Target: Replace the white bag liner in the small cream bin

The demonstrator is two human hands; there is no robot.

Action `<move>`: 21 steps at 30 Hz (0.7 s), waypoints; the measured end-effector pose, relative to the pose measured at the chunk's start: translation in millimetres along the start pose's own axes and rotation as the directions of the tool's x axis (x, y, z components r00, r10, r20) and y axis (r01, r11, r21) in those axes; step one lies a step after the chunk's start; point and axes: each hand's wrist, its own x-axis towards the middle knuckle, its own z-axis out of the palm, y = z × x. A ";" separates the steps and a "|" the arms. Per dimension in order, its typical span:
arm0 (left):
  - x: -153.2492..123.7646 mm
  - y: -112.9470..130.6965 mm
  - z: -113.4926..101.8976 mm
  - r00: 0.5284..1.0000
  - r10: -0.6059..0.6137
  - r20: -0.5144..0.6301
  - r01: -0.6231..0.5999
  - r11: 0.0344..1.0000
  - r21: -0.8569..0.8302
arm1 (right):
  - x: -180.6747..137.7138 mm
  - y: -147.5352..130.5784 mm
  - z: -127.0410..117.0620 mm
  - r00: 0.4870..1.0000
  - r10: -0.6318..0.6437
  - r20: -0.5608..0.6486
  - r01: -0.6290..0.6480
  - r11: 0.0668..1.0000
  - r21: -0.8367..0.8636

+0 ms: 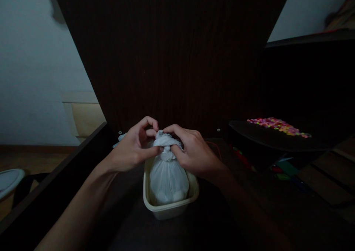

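A white plastic bag [169,180], knotted at its top and bulging below, sits inside a pale rectangular container [172,210]. My left hand [133,147] pinches the knot from the left, its thumb under the twisted plastic and its fingers curled above. From the right, my right hand [191,147] grips the same knot between thumb and forefinger. What fills the bag shows only as rounded lumps through the thin plastic.
The container rests on a dark wooden surface [122,214] against a tall dark panel [172,58]. To the right, pink and yellow beads or flowers [277,126] lie on a black ledge. A dark board [55,177] edges the left side.
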 end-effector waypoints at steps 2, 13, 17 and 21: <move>-0.8 1.8 2.1 1.000 0.024 -0.018 -0.022 0.995 0.096 | 0.3 2.8 -2.8 0.999 0.055 -0.002 -0.054 0.996 0.067; 0.6 -2.6 -3.0 0.970 0.193 -0.145 -0.056 0.765 0.642 | -3.3 6.8 -2.1 0.977 0.212 0.009 -0.206 0.935 0.289; 1.2 -1.5 -0.4 0.956 0.252 -0.151 -0.074 0.703 0.708 | -2.6 10.1 -0.5 0.970 0.230 0.077 -0.241 0.871 0.427; 2.2 -3.3 0.0 0.960 0.245 -0.138 -0.073 0.691 0.719 | -0.4 11.4 1.5 0.970 0.220 0.102 -0.241 0.827 0.507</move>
